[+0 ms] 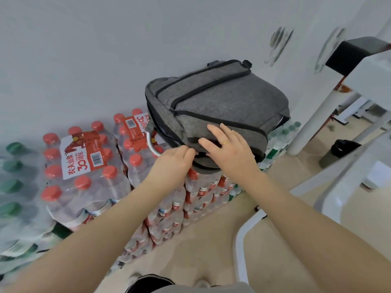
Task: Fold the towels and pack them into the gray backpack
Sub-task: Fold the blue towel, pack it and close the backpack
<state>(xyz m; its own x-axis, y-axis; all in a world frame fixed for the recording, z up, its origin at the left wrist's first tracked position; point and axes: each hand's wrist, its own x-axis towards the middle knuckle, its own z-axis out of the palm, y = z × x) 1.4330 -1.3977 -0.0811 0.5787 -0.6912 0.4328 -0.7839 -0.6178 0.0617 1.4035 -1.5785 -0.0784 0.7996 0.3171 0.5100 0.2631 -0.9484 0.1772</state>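
Item: gray backpack (215, 106), lying on stacked bottle packs (88, 166) by the wall; retrieval step.
Left hand (171, 161) pinches its near edge; right hand (228, 149) rests spread on top. No towels visible; next likely calls for lifting with 2 hands.

**Gray backpack lies flat on a stack of bottled water**

The gray backpack (220, 102) is made of heathered gray fabric with black zipper lines and black trim running across its front. It lies on its back, front panel facing up, on top of a stack of shrink-wrapped water bottle packs (201, 191) against the white wall. Its near end hangs slightly over the edge of the stack. It looks full and rounded. A silver metal ring (152, 145) hangs off its near left corner. The main zippers appear closed. No towels are in view.
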